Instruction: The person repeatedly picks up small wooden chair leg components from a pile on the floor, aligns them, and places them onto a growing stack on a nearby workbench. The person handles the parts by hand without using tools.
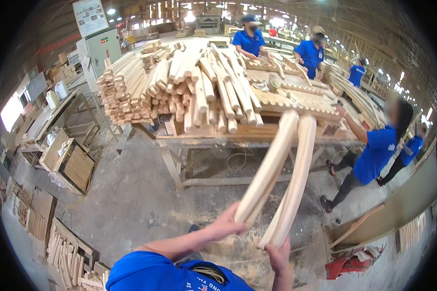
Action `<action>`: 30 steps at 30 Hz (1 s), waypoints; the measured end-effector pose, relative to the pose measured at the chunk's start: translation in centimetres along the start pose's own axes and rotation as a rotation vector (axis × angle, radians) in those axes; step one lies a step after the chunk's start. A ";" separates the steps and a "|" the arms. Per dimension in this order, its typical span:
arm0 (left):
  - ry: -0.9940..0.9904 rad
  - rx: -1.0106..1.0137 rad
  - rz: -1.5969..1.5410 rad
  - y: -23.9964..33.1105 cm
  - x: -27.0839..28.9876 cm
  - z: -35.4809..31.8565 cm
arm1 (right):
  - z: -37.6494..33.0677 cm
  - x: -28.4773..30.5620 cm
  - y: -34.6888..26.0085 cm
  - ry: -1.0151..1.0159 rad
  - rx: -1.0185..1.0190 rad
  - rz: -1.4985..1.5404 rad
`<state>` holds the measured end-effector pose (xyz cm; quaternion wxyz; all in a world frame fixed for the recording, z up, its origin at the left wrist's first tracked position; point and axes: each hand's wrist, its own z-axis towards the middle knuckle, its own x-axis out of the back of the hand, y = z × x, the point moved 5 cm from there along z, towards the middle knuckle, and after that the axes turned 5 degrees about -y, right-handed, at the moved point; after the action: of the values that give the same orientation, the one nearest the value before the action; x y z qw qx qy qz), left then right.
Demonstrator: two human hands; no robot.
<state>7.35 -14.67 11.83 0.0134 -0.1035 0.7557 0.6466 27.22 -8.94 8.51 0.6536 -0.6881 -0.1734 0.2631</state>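
My left hand (228,222) is closed round the near end of pale, slightly curved wooden bars (267,167), at least two lying together. Beside them, my right hand (278,253) grips the near end of a second set of similar wooden bars (297,177). Both sets slant away from me, their far ends close together at the front edge of the workbench (213,143). Whether those ends rest on the bench, I cannot tell. A large heap of rounded wooden bars (209,87) lies on the bench to the left of the held ones.
Flat wooden strips (124,89) are stacked left of the heap. Notched wooden racks (296,102) lie on the bench's right. A person in blue (378,148) stands at the right; others work behind. A wooden box (70,165) and more bars (65,257) are at my left.
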 end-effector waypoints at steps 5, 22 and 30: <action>0.289 -0.439 0.272 11.6 16.0 0.4 | 15.2 -14.2 -8.0 -0.320 0.237 0.009; 0.583 -0.173 0.679 35.1 58.6 12.7 | 52.4 -53.1 -22.4 -0.384 0.627 -0.509; 0.679 -0.355 0.779 26.0 58.4 12.0 | 54.1 -51.9 -16.0 -0.374 0.743 -1.007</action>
<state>-55.67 -7.32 26.18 -0.4893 -0.0194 0.5792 0.6517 -44.55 5.97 30.99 0.8502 -0.1934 -0.4827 0.0826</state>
